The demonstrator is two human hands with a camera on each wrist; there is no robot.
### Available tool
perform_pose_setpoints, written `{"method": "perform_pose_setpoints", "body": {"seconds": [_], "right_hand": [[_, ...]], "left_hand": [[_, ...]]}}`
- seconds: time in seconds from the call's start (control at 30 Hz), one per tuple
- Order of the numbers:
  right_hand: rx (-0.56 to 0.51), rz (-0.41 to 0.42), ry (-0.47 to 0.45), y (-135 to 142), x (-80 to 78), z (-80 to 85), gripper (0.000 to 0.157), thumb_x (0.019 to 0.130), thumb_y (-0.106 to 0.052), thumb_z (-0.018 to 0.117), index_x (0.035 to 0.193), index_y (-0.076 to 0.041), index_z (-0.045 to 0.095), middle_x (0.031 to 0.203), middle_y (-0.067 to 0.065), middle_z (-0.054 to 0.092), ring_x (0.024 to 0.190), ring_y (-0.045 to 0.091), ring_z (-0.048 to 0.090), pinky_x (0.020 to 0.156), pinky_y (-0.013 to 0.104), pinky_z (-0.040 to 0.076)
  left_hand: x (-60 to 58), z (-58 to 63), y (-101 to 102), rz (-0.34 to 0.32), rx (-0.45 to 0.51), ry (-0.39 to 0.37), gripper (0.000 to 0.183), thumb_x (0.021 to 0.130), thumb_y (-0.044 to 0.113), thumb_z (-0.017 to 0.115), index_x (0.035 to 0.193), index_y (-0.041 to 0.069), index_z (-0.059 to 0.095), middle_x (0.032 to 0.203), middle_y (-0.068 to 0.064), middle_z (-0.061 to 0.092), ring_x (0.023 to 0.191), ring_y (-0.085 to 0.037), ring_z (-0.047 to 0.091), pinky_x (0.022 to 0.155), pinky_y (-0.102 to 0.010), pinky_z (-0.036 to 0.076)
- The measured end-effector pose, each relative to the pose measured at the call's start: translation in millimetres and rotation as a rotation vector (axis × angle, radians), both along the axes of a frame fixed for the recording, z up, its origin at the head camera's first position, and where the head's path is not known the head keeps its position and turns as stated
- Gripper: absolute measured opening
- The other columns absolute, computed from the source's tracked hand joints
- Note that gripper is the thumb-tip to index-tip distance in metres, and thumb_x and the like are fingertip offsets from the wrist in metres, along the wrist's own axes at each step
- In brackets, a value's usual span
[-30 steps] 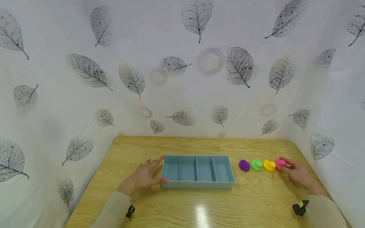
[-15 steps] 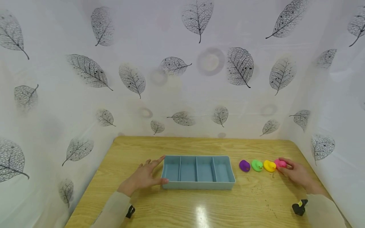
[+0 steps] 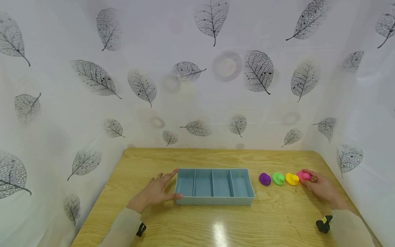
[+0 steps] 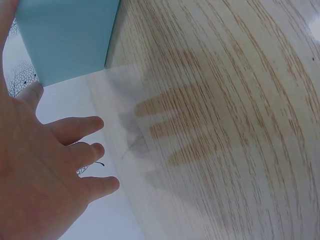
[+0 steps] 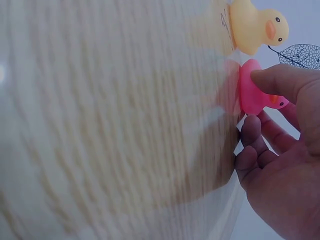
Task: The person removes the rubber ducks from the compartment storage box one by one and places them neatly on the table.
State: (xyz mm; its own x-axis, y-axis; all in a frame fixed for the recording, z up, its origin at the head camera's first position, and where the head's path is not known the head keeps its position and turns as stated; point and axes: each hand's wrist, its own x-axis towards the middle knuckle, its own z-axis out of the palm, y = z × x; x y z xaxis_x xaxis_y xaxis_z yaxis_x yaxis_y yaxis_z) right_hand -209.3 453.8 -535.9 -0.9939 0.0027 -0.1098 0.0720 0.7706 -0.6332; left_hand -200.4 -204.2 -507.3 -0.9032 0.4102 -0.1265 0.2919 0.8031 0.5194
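A pale blue box (image 3: 215,201) with several compartments in a row stands on the table. My left hand (image 3: 152,192) spans its left end, thumb at the front corner and index finger at the back corner. In the left wrist view the other fingers (image 4: 80,129) stretch out straight, off the box (image 4: 70,40). To the right, my right hand (image 3: 322,188) pinches a pink rubber duck (image 3: 303,176) between thumb and fingers. This duck (image 5: 251,90) sits at the table surface, its underside partly reflected there.
Left of the pink one, a yellow duck (image 3: 291,179), a green duck (image 3: 278,178) and a purple duck (image 3: 264,179) form a row between it and the box. A white leaf-printed curtain (image 3: 197,99) encloses the back and sides of the wooden table (image 3: 185,226).
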Motion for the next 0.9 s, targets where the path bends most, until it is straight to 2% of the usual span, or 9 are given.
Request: {"method": "perform_pose_setpoints", "body": {"seconds": [0.13,0.5,0.57,0.6,0.67,0.73,0.8,0.83,0.9], "right_hand": [[-0.003,0.013,0.035,-0.7,-1.1,-2.6,0.064,0.108,-0.025,0.059,0.152,0.016,0.038,0.150,0.051,0.036,0.135,0.069,0.038,0.106,0.078,0.041],[0.023,0.038,0.069,-0.3,-0.5,-4.0,0.065,0.106,-0.023,0.064,0.151,0.016,0.039,0.148,0.051,0.040,0.132,0.068,0.044,0.101,0.072,0.048],[0.034,0.043,0.066,0.6,0.3,-1.7,0.068,0.104,-0.021,0.067,0.152,0.017,0.037,0.147,0.051,0.039,0.128,0.067,0.047,0.097,0.063,0.056],[0.048,0.042,0.064,1.3,0.8,-0.3,0.069,0.103,-0.019,0.068,0.153,0.017,0.036,0.147,0.052,0.039,0.125,0.067,0.050,0.093,0.053,0.059],[0.063,0.050,0.068,3.4,1.7,3.6,0.071,0.101,-0.014,0.069,0.153,0.017,0.033,0.144,0.053,0.039,0.106,0.057,0.063,0.078,0.035,0.060],[0.052,0.065,0.103,5.1,3.0,8.8,0.069,0.098,-0.006,0.068,0.152,0.018,0.033,0.140,0.053,0.040,0.080,0.038,0.067,0.061,0.024,0.051],[0.081,0.075,0.161,5.0,4.4,17.7,0.064,0.097,-0.004,0.067,0.149,0.017,0.037,0.136,0.051,0.045,0.066,0.017,0.059,0.055,0.021,0.046],[0.088,0.081,0.195,3.8,4.5,23.1,0.062,0.096,-0.003,0.067,0.148,0.016,0.040,0.132,0.050,0.049,0.061,0.012,0.052,0.052,0.023,0.044],[0.120,0.080,0.256,-1.7,3.3,36.3,0.057,0.097,-0.005,0.068,0.146,0.013,0.045,0.129,0.046,0.054,0.062,0.011,0.052,0.051,0.025,0.044]], "left_hand": [[0.2,0.9,-1.0,-0.001,-0.002,0.000,0.106,0.088,0.071,0.072,0.170,0.033,0.018,0.168,-0.017,0.039,0.154,-0.062,0.023,0.118,-0.085,0.015],[1.1,2.1,-1.8,0.008,-0.009,-0.002,0.107,0.087,0.072,0.072,0.170,0.030,0.019,0.167,-0.018,0.041,0.154,-0.061,0.023,0.119,-0.084,0.014],[1.7,2.4,-1.3,0.008,-0.012,-0.001,0.107,0.087,0.072,0.072,0.170,0.030,0.019,0.167,-0.019,0.041,0.154,-0.061,0.024,0.119,-0.084,0.014],[2.1,2.6,-1.1,0.008,-0.012,-0.002,0.107,0.087,0.072,0.072,0.170,0.030,0.020,0.167,-0.019,0.041,0.154,-0.061,0.024,0.119,-0.084,0.014],[2.2,3.1,-0.7,0.006,-0.014,-0.001,0.107,0.087,0.072,0.072,0.170,0.030,0.020,0.167,-0.019,0.041,0.154,-0.062,0.024,0.119,-0.083,0.014],[1.9,3.3,-0.6,0.007,-0.013,-0.005,0.107,0.087,0.071,0.072,0.170,0.031,0.019,0.167,-0.019,0.040,0.154,-0.062,0.024,0.119,-0.083,0.014],[1.5,4.1,-0.6,0.004,-0.013,-0.008,0.107,0.088,0.072,0.072,0.171,0.031,0.018,0.168,-0.018,0.039,0.154,-0.062,0.023,0.119,-0.084,0.013],[1.3,4.6,-0.6,0.004,-0.012,-0.009,0.107,0.087,0.072,0.072,0.171,0.031,0.018,0.168,-0.018,0.039,0.154,-0.062,0.023,0.119,-0.084,0.013],[0.6,6.1,-0.8,0.002,-0.014,-0.007,0.107,0.087,0.071,0.072,0.171,0.031,0.018,0.168,-0.019,0.039,0.153,-0.062,0.023,0.119,-0.084,0.014]]}}
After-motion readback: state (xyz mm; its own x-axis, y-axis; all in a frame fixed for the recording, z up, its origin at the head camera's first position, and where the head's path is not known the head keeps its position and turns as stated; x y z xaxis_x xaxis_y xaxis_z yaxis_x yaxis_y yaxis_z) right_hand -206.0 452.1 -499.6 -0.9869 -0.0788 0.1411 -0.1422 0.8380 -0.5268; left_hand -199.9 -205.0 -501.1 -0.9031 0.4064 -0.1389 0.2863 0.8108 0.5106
